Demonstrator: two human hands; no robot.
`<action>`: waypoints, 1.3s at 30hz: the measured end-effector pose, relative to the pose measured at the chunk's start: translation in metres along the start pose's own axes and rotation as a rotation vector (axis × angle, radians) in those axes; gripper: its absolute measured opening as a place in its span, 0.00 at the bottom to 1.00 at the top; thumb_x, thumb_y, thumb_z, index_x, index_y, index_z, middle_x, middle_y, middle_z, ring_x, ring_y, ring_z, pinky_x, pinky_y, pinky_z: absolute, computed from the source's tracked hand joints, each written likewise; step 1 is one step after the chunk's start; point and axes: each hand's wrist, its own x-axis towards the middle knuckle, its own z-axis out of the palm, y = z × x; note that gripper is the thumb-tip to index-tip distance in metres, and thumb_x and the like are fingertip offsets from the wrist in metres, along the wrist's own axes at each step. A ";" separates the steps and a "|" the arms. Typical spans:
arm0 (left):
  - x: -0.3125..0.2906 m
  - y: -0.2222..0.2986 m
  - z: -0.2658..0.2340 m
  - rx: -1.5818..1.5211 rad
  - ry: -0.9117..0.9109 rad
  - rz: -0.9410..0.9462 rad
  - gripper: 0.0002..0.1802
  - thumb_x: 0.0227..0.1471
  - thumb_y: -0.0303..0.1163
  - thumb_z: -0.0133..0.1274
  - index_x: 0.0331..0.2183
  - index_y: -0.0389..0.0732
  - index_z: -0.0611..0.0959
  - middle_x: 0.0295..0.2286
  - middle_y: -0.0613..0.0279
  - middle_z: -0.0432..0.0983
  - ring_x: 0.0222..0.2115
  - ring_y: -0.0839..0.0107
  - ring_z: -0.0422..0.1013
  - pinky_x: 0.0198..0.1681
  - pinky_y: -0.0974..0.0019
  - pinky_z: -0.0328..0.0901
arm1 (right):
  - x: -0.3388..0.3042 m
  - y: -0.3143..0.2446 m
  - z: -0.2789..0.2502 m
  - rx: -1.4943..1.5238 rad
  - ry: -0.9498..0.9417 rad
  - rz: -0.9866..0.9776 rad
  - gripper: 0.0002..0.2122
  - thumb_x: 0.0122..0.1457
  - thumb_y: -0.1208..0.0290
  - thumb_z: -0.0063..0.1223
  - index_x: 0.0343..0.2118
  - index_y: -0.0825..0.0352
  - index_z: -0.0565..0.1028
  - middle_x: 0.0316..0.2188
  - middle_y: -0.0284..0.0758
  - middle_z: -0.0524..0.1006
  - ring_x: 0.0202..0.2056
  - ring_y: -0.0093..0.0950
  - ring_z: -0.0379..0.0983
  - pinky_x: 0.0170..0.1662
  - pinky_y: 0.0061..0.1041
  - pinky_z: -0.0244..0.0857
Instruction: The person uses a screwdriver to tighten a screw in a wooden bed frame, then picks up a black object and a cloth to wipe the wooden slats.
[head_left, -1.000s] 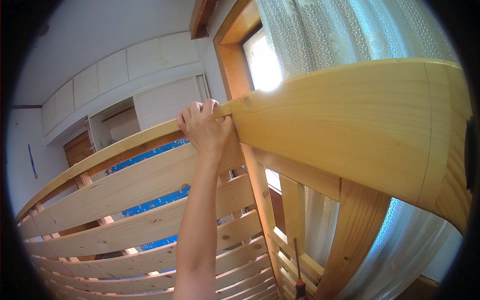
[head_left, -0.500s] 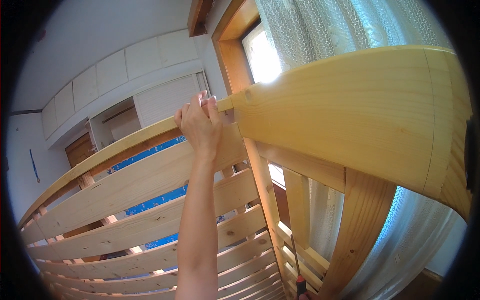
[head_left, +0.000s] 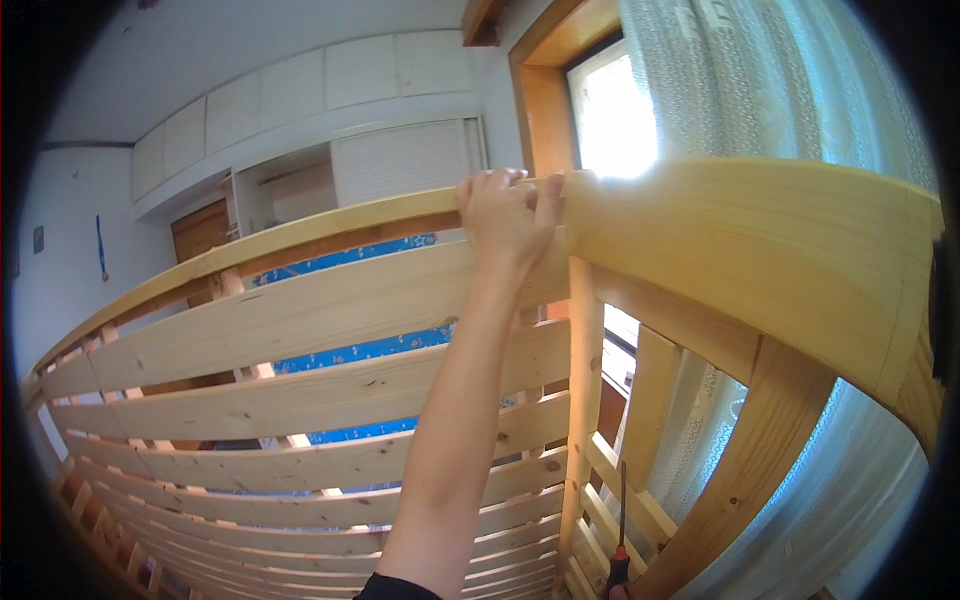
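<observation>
My left hand is raised at the upper middle, with its fingers bent over the top edge of a pale wooden rail, close to where that rail meets a broad varnished board. The fingertips are partly hidden behind the rail. At the lower edge, right of the middle, only a bit of my right hand shows. It grips a screwdriver with a red and black handle, its thin shaft pointing up beside the slanted wooden brace.
Long wooden slats run below the rail, with blue patterned fabric behind them. An upright post stands at the corner. Pale curtains hang by a bright window. White cabinets line the far wall.
The view has swung left, so the frame and both hands appear farther right. My left hand's raised fingers have come down over the rail near the corner. The screwdriver still points upward.
</observation>
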 end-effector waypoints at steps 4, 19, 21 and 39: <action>0.002 0.001 -0.004 0.017 -0.160 -0.092 0.12 0.44 0.38 0.50 0.29 0.42 0.79 0.30 0.59 0.75 0.37 0.62 0.67 0.48 0.59 0.52 | -0.001 -0.010 0.012 -0.051 0.042 -0.188 0.14 0.55 0.58 0.52 0.19 0.60 0.66 0.13 0.24 0.63 0.14 0.16 0.53 0.17 0.17 0.47; -0.039 -0.104 -0.169 0.805 0.027 -0.337 0.41 0.48 0.47 0.47 0.58 0.41 0.52 0.59 0.51 0.42 0.61 0.58 0.36 0.60 0.50 0.26 | 0.029 -0.014 0.027 -0.131 0.036 -0.212 0.13 0.57 0.59 0.46 0.24 0.62 0.69 0.16 0.25 0.66 0.17 0.19 0.56 0.19 0.20 0.50; -0.033 -0.087 -0.183 0.540 -0.106 -0.154 0.38 0.49 0.46 0.47 0.57 0.39 0.55 0.58 0.49 0.43 0.60 0.55 0.36 0.59 0.47 0.26 | 0.032 -0.018 0.036 -0.162 -0.042 -0.226 0.14 0.57 0.57 0.45 0.26 0.63 0.71 0.18 0.27 0.67 0.19 0.21 0.58 0.20 0.22 0.53; -0.136 -0.127 -0.212 0.662 -0.215 -0.371 0.47 0.45 0.40 0.50 0.57 0.30 0.44 0.58 0.38 0.32 0.59 0.45 0.32 0.58 0.43 0.34 | 0.018 -0.001 0.022 -0.183 -0.155 0.088 0.17 0.57 0.54 0.44 0.34 0.66 0.71 0.27 0.32 0.69 0.26 0.25 0.62 0.28 0.27 0.58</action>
